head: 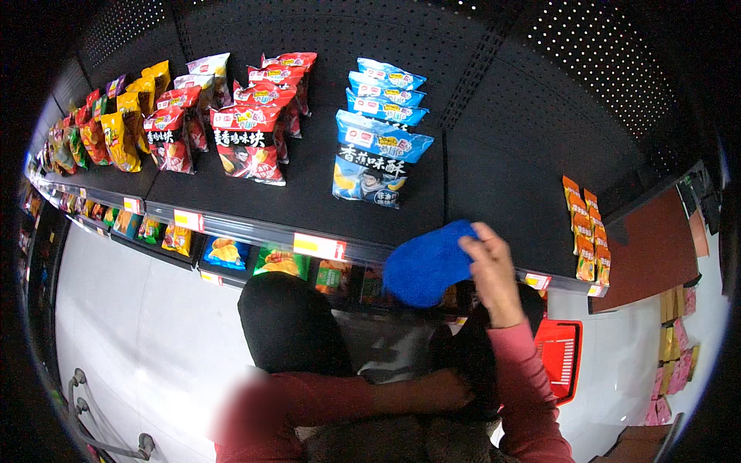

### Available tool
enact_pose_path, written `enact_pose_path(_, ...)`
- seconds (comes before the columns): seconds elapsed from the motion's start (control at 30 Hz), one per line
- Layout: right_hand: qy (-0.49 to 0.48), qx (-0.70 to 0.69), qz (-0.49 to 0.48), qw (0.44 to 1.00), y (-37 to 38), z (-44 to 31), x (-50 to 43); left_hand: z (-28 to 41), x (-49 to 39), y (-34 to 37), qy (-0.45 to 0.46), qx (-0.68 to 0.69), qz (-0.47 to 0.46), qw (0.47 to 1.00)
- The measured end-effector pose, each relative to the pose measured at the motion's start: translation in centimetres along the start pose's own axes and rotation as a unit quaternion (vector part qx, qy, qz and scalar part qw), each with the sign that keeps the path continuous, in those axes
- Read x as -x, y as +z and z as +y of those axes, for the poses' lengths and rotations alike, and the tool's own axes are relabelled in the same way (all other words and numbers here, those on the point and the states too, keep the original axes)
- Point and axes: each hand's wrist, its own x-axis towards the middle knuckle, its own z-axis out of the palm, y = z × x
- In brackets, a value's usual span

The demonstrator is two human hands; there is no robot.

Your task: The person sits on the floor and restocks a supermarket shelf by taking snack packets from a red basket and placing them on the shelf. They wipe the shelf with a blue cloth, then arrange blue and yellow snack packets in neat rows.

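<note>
My right hand (492,266) grips the edge of a blue cloth (431,263) at the front edge of a black store shelf (492,231). Behind the cloth stands a row of blue snack bags (376,168). Left of them are red snack bags (246,153), then more red, white and yellow bags. Small orange packets (586,254) are lined up at the shelf's right end. My left forearm lies across my lap; my left hand (454,388) rests in dark shadow by my right leg, and its fingers cannot be made out.
Price tags (319,247) line the shelf's front rail. A lower shelf holds more snack bags (226,253). A red shopping basket (560,359) stands on the floor at my right. Pink and gold packages (674,359) are farther right. A metal rail (110,443) is at the lower left.
</note>
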Motion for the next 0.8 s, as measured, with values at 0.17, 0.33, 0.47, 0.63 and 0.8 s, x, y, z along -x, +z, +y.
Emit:
enact_pose_path(0.17,-0.194,0.167,-0.013,0.966,-6.5,-4.7,-2.0,0.7,0.4,-0.4,0.014,-0.054,0.036,0.998)
enact_pose_path(0.33,-0.325,0.388,-0.078,0.859,-4.0,-3.2,-4.9,0.6,0.6,-0.9,0.020,-0.061,0.008,0.998)
enact_pose_path(0.47,-0.309,0.400,-0.181,0.844,0.2,-0.2,-6.2,0.4,0.7,-1.0,0.003,-0.041,0.010,0.999)
enact_pose_path(0.63,-0.361,0.387,-0.042,0.848,0.2,-0.5,-5.3,0.4,0.7,-0.6,0.014,-0.057,0.030,0.998)
enact_pose_path(0.8,-0.316,0.382,-0.069,0.866,-0.9,0.1,-3.2,0.4,0.1,-0.8,0.007,-0.042,0.008,0.999)
